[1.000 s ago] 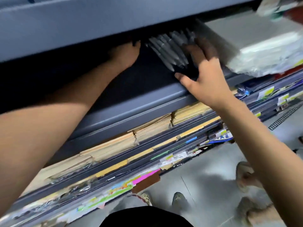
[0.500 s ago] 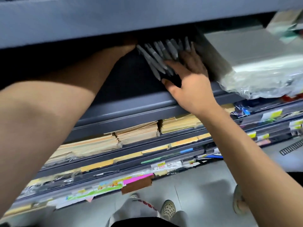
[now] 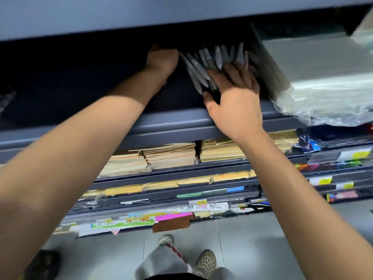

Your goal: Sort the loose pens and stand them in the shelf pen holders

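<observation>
A stationery shop: tiered grey shelves stacked with envelopes, yellow price labels, packaged paper goods.

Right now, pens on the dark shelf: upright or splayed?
Splayed. The grey pens fan out leaning at different angles, leftmost tilted most. The right hand lies spread against them. Whether a holder contains them: cannot tell.

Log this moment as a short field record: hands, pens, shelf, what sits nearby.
left hand: reaching deep into the dark shelf, fingers hidden
right hand: spread flat over the pens
pens: grey bundle, fanned, tilted, tips pointing up
shelf edge: dark grey
right of pens: plastic-wrapped stack
below: envelope stacks
</observation>
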`<state>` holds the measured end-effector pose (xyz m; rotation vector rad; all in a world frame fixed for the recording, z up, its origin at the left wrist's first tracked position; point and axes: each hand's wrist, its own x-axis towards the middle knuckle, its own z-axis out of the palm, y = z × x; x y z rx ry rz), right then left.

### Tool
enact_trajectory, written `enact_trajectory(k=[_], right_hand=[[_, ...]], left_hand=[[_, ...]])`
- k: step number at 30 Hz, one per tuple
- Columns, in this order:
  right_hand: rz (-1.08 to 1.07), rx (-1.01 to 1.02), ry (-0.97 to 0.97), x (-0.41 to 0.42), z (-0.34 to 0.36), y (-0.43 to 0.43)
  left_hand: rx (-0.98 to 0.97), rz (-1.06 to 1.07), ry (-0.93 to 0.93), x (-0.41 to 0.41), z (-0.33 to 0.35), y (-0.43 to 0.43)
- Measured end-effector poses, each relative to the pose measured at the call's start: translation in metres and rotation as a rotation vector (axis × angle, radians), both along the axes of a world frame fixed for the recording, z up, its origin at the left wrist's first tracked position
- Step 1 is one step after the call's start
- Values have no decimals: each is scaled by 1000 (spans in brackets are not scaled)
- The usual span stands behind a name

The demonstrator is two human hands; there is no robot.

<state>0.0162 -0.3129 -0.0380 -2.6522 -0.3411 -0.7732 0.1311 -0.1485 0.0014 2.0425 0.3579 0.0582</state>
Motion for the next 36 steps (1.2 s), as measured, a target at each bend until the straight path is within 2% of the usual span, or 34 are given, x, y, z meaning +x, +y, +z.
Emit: enact_trajectory(k=[3, 6, 9, 12, 15, 18, 22, 27, 36], right_hand=[[-5, 42, 4, -1, 1, 1], [1, 181, 37, -2, 6, -2], [-6, 372, 67, -3, 8, -8], [-2, 537, 98, -5, 9, -12], [2, 630, 107, -5, 10, -15], [-4, 677, 99, -5, 10, -15], [-12, 719, 112, -6, 12, -16], [-23, 690, 123, -6, 12, -15], [-39, 681, 113, -9, 16, -13]], left_hand=[[-78, -22, -66, -8, 2, -31], [-105, 7, -94, -12, 9, -52], [-133, -11, -2, -14, 8, -53], [-91, -52, 53, -18, 10, -49], [25, -202, 117, -17, 18, -44], [120, -324, 212, -18, 30, -42], [316, -197, 283, -18, 42, -40], [265, -236, 438, -16, 53, -49], [503, -354, 519, -13, 51, -49]])
